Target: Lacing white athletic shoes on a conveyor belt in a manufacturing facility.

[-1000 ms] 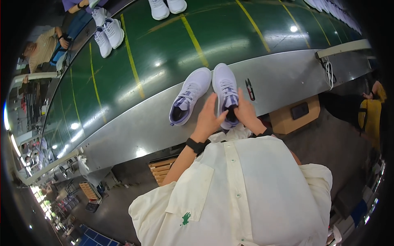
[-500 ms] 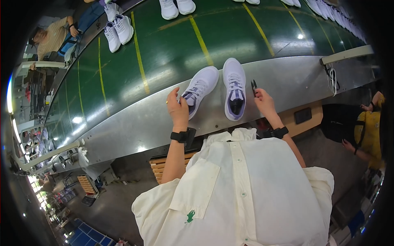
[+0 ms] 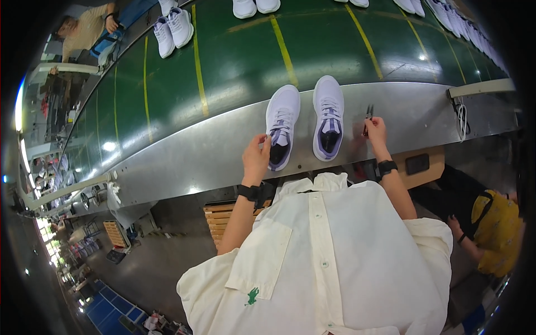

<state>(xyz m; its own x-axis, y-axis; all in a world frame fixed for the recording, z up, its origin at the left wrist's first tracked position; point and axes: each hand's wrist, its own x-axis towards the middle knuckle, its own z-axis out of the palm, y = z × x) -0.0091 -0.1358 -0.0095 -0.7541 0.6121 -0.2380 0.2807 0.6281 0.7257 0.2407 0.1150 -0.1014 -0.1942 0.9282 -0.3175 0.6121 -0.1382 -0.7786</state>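
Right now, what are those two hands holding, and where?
The right hand pinches small dark snips by their lower end. The left hand touches the left shoe at its collar.

Both hands forward: left (image 3: 255,158), right (image 3: 376,130), fingers curled.

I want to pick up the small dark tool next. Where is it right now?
In the head view the tool lies on the metal ledge, right of the right shoe, with the right hand touching its near end.

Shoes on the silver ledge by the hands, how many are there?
2. One shoe is by the left hand, the other shoe sits just right of it. More shoes ride the green belt beyond, some cut off.
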